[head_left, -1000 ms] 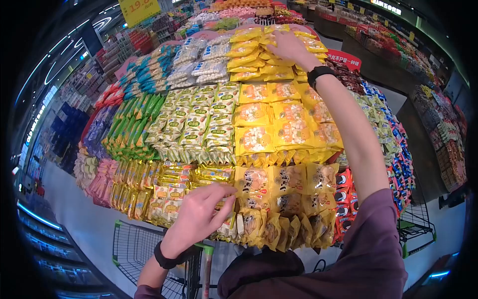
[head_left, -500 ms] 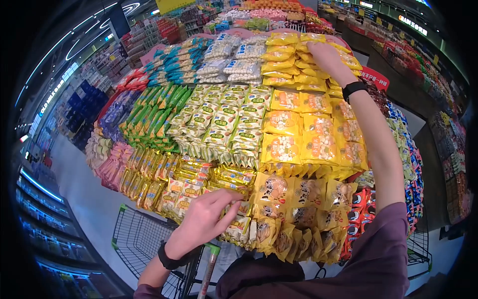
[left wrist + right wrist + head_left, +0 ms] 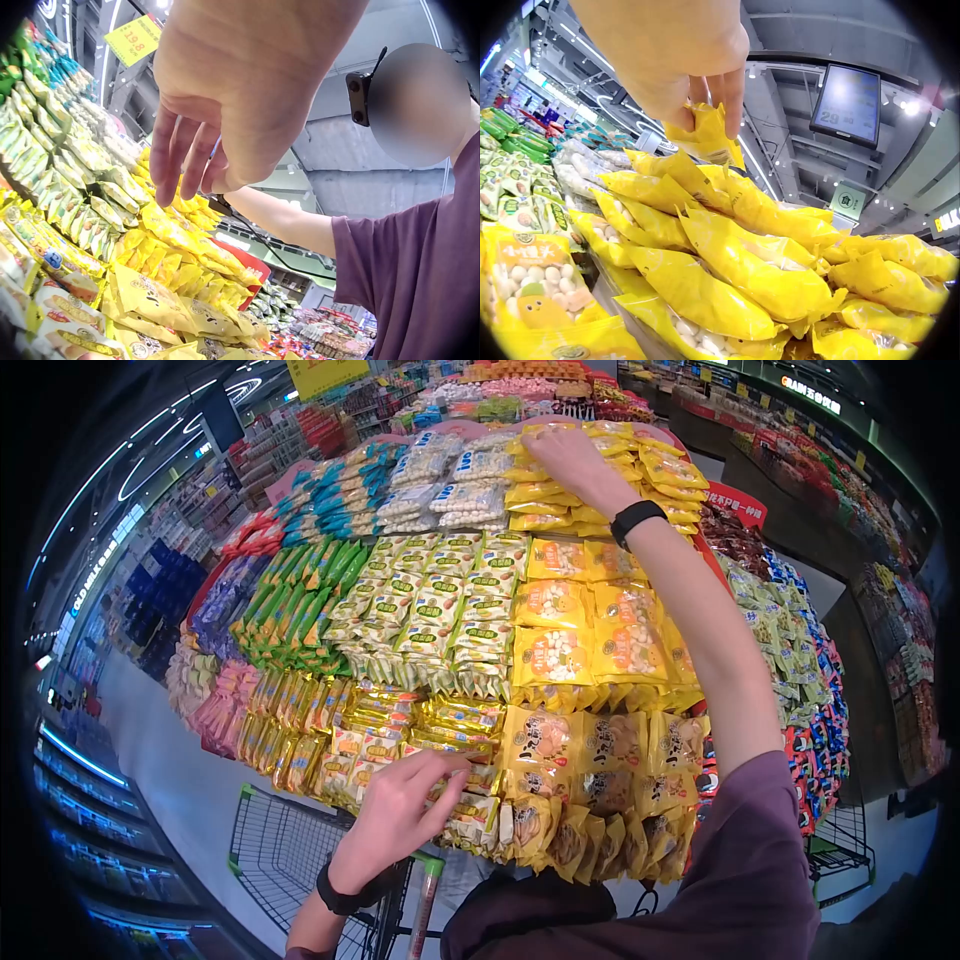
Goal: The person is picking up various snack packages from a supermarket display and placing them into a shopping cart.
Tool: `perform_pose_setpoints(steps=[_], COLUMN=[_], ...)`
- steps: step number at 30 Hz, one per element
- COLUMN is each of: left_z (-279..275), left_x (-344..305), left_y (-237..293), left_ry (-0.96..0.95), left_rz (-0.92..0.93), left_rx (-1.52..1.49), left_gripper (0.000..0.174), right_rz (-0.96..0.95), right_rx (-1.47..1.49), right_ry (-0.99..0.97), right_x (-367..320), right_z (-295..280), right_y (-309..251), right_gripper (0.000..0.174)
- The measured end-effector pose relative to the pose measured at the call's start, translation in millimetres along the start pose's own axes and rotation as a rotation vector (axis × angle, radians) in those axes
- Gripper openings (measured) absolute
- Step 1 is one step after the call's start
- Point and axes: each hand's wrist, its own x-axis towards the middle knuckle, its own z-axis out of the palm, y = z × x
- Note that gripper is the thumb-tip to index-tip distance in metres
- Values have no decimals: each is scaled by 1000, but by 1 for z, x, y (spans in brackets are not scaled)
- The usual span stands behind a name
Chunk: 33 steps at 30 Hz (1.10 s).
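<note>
At the top of the stacked display, my right hand (image 3: 568, 458) pinches a yellow snack bag (image 3: 709, 139) between thumb and fingers. In the right wrist view that bag is tilted at the upper edge of a pile of similar yellow bags (image 3: 742, 262). My left hand (image 3: 405, 805) hovers low over the near edge, fingers loosely bent and holding nothing. Beneath it lie small white-and-yellow packets (image 3: 470, 818), with gold packets (image 3: 455, 718) just beyond. The left wrist view shows this hand's fingers (image 3: 172, 161) hanging down relaxed.
White-and-green packets (image 3: 435, 600) fill the middle tier beside yellow bags with round white snacks (image 3: 555, 630). Clear bags of white pieces (image 3: 470, 490) adjoin the yellow pile on its left. A wire shopping cart (image 3: 290, 850) stands close by my left side.
My right hand has shifted left across the top yellow pile and now holds a bag there. The left hand keeps nearly the same place over the near packets. The head view has swung slightly.
</note>
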Motion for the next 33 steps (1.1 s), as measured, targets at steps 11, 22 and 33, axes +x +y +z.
perform_pose_setpoints(steps=[11,22,33], left_z=[-6,0,38], left_x=[-20,-62,-215], left_y=[-4,-4,-48], left_ry=[47,98,-582], left_rz=[-48,-288,-699], left_rx=[-13,-17,597], left_gripper=[11,8,48], right_rz=[160,71,-154], right_rx=[75,226,440], right_ry=[-195,-68,-50], right_x=[-5,-31,-80], right_z=[-7,-67,-134], right_y=[-17,-69,-130], right_gripper=[32,37,31])
